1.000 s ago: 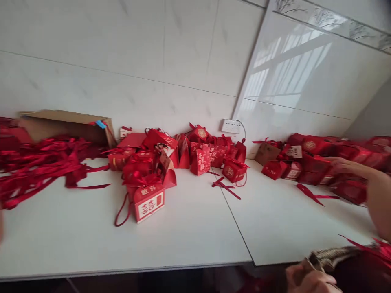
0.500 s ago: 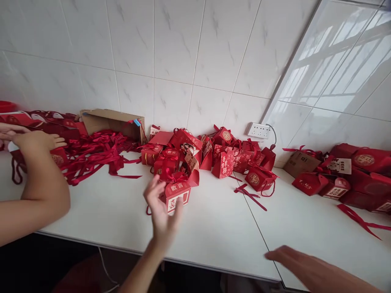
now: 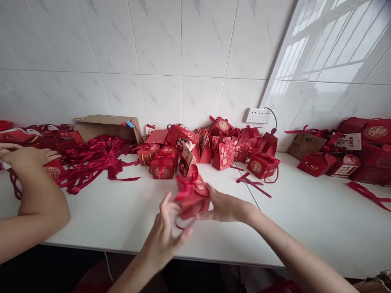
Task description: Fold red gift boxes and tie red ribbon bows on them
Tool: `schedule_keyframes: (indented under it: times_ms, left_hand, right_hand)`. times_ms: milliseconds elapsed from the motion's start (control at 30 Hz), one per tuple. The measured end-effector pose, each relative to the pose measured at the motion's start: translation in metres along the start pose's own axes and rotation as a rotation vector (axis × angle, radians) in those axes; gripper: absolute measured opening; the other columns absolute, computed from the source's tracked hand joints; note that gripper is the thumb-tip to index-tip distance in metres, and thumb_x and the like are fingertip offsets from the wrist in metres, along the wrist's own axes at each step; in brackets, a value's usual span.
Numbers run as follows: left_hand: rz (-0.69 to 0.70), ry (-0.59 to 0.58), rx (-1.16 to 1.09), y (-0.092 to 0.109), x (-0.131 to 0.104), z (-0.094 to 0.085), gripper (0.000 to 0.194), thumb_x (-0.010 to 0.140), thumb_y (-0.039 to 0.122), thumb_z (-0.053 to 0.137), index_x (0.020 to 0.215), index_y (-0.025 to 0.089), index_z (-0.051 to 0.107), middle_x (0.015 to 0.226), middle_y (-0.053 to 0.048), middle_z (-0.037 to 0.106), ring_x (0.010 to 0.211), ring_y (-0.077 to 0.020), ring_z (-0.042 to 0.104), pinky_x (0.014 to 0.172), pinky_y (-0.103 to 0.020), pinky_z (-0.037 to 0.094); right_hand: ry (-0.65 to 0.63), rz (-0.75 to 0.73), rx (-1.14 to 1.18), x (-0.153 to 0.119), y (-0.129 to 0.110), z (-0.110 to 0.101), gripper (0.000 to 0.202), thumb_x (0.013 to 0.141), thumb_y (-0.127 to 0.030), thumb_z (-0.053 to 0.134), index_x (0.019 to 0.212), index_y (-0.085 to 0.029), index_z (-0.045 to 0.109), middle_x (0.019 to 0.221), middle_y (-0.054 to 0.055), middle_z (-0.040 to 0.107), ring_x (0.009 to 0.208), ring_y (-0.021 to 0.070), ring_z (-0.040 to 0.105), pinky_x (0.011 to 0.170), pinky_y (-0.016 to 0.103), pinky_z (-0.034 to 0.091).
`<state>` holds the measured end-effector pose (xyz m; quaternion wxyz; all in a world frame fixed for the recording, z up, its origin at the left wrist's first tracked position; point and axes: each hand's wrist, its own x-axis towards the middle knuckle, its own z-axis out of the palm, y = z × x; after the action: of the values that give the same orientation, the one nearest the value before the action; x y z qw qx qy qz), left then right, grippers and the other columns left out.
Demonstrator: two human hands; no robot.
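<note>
Gripping the near box [image 3: 197, 199], your right hand [image 3: 227, 205] has just joined your half-open, blurred left hand [image 3: 165, 234]; the box seems secure.

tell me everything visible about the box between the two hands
The box looks like red card, closed, with a glossy red bow on top and pale characters on its flap; the front print is blurred. It tilts over the table, possibly lifted. The right hand holds its right side; the left hand is at its left, contact unclear.
</note>
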<state>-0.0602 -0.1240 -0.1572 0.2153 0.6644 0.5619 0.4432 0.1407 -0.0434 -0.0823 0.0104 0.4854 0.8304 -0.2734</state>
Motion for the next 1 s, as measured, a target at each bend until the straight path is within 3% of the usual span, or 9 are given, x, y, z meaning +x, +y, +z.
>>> schedule_keyframes:
  times_ms: [67,200,333,433,567,633,800,900,1000]
  left_hand:
    - [0.036,-0.143,-0.035,0.014,-0.012,-0.006,0.056,0.084,0.044,0.046,0.131,0.02,0.028,0.07,0.003,0.058,0.064,-0.0165,0.059,0.067,-0.031,0.05]
    - [-0.027,0.024,-0.05,0.018,0.021,-0.014,0.026,0.085,0.041,0.044,0.101,0.021,0.051,0.052,0.007,0.042,0.05,-0.0129,0.045,0.054,-0.025,0.04]
    - [-0.058,0.159,-0.249,0.005,0.091,0.005,0.035,0.076,0.047,0.052,0.097,0.02,0.053,0.078,0.0,0.056,0.075,-0.0166,0.056,0.068,-0.028,0.045]
    - [-0.101,0.036,-0.423,-0.001,0.124,0.028,0.048,0.073,0.054,0.051,0.104,0.017,0.052,0.102,-0.008,0.06,0.102,-0.0238,0.057,0.083,-0.034,0.045]
    - [-0.119,-0.154,-0.545,0.002,0.131,0.052,0.051,0.077,0.056,0.046,0.111,0.018,0.049,0.113,-0.01,0.061,0.114,-0.0262,0.053,0.099,-0.039,0.038]
    - [-0.117,-0.134,-0.546,0.003,0.128,0.058,0.052,0.079,0.057,0.043,0.114,0.018,0.047,0.115,-0.011,0.06,0.117,-0.0265,0.052,0.102,-0.041,0.035]
    - [-0.001,-0.038,-0.409,-0.003,0.125,0.051,0.054,0.077,0.055,0.049,0.116,0.019,0.046,0.12,-0.011,0.056,0.119,-0.0269,0.048,0.1,-0.04,0.037]
    - [-0.049,-0.014,-0.268,-0.006,0.126,0.043,0.044,0.076,0.056,0.05,0.1,0.019,0.054,0.093,-0.006,0.059,0.093,-0.0236,0.056,0.082,-0.036,0.045]
    - [-0.135,-0.134,-0.246,-0.003,0.123,0.042,0.039,0.078,0.056,0.05,0.092,0.021,0.052,0.071,0.002,0.05,0.067,-0.0166,0.053,0.063,-0.029,0.044]
  right_hand:
    - [0.04,0.124,-0.058,-0.009,0.019,-0.016,0.097,0.076,-0.06,0.057,0.147,-0.01,0.014,0.142,0.024,0.037,0.12,0.0373,0.049,0.091,0.044,0.043]
    - [0.093,0.214,-0.063,-0.029,0.045,-0.048,0.076,0.082,-0.057,0.051,0.142,-0.016,0.031,0.133,0.018,0.05,0.118,0.0334,0.051,0.092,0.042,0.043]
    - [-0.066,0.072,0.043,-0.023,0.046,-0.053,0.1,0.065,-0.062,0.068,0.145,-0.022,0.023,0.139,0.015,0.045,0.117,0.0323,0.052,0.09,0.038,0.044]
    - [-0.165,-0.055,0.166,0.0,0.05,-0.045,0.115,0.059,-0.058,0.075,0.147,-0.023,0.012,0.14,0.015,0.043,0.121,0.0318,0.049,0.095,0.038,0.042]
    - [-0.236,-0.201,0.477,0.035,0.077,-0.037,0.101,0.061,-0.06,0.073,0.141,-0.017,0.03,0.132,0.016,0.05,0.115,0.0279,0.053,0.093,0.039,0.044]
    - [-0.167,-0.241,0.587,0.042,0.096,-0.034,0.091,0.063,-0.062,0.071,0.134,-0.016,0.039,0.13,0.017,0.051,0.113,0.027,0.054,0.092,0.04,0.045]
    - [0.221,-0.306,0.672,0.03,0.117,-0.027,0.066,0.07,-0.063,0.063,0.116,-0.017,0.053,0.125,0.015,0.052,0.109,0.0258,0.055,0.089,0.041,0.047]
    - [0.403,-0.38,0.607,0.021,0.105,-0.02,0.067,0.061,-0.063,0.072,0.11,-0.02,0.056,0.115,0.011,0.056,0.095,0.0227,0.057,0.083,0.039,0.047]
    - [0.522,-0.409,0.534,0.021,0.086,-0.01,0.053,0.063,-0.055,0.075,0.099,-0.02,0.059,0.099,0.006,0.06,0.085,0.0187,0.055,0.077,0.033,0.046]
